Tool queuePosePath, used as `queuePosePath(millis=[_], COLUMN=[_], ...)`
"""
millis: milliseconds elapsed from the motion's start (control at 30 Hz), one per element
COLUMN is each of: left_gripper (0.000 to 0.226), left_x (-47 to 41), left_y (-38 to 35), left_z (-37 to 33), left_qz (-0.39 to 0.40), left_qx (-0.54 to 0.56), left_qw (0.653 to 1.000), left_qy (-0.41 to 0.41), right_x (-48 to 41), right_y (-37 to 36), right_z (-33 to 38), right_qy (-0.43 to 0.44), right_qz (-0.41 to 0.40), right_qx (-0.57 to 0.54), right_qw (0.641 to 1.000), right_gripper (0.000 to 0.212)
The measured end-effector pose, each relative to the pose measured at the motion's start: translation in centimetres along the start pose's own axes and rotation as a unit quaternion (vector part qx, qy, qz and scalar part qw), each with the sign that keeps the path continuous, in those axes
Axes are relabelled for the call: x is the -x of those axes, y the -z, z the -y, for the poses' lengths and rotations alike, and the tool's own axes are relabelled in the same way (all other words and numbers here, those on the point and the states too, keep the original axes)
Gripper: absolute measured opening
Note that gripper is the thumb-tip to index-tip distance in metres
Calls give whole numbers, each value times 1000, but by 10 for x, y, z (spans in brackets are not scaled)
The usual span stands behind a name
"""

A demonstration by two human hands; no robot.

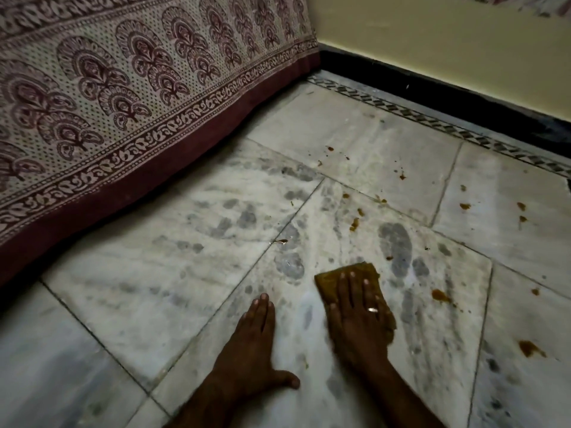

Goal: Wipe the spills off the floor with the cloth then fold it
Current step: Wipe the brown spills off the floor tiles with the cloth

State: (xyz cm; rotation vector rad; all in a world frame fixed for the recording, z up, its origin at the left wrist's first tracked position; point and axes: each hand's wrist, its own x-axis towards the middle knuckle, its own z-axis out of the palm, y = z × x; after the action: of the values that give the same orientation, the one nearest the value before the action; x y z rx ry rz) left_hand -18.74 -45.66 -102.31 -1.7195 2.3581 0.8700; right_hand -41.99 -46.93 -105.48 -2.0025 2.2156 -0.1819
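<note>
Two hands flat, right (358,316) pressing cloth (333,281), left (250,344) on floor (185,288)

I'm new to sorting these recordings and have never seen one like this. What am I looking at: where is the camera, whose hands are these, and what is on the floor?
There is no machine here. A person wears one wide-angle camera on the head, looking down at their own two hands. The left hand rests flat on the marble floor. The right hand, wearing a ring, presses a brownish cloth flat against the floor with straight fingers, so nothing is clutched. Brown spills dot the tiles, mostly to the right. A printed fabric hangs at the left.
</note>
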Motion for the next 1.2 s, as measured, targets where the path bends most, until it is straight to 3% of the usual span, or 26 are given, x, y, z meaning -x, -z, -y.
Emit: queuePosePath(millis=[100,233,333,433,533,600,700,800,867,1000,1067,1200], left_gripper=[152,153,142,126,142,154,159,163,164,161,163,168], left_x=[-2,-6,-9,-13,-17,-22,-32,-36,-37,-36,-37,-41], left_y=[-3,1,-14,-26,-12,1,12,18,21,17,16,19], left_z=[-1,3,13,12,17,25,36,40,39,49,57,49], left_qz=[-6,-23,4,7,-32,-49,-76,-40,-41,-41,-44,-31], left_qx=[-8,25,-4,19,-8,-11,-3,5,15,8,24,34], left_qw=[1000,999,1000,1000,999,999,997,998,998,998,998,998], left_qy=[-11,-28,-28,-17,-14,-1,27,47,47,40,35,40], right_x=[-58,-70,-50,-76,-115,-114,-84,-91,-112,-110,-88,-47], right_y=[-5,-19,-17,-13,-13,-13,-6,4,4,-1,-2,15], right_z=[44,118,108,90,118,122,80,57,81,130,116,38], right_qy=[10,139,199,168,107,145,226,155,97,177,211,179], right_qz=[44,5,45,36,62,100,76,59,110,118,92,104], right_qx=[-27,2,-4,24,6,3,49,63,41,37,62,91], right_qw=[999,990,979,985,992,984,970,984,988,976,971,974], right_gripper=[73,62,60,60,63,63,63,65,67,72,63,58])
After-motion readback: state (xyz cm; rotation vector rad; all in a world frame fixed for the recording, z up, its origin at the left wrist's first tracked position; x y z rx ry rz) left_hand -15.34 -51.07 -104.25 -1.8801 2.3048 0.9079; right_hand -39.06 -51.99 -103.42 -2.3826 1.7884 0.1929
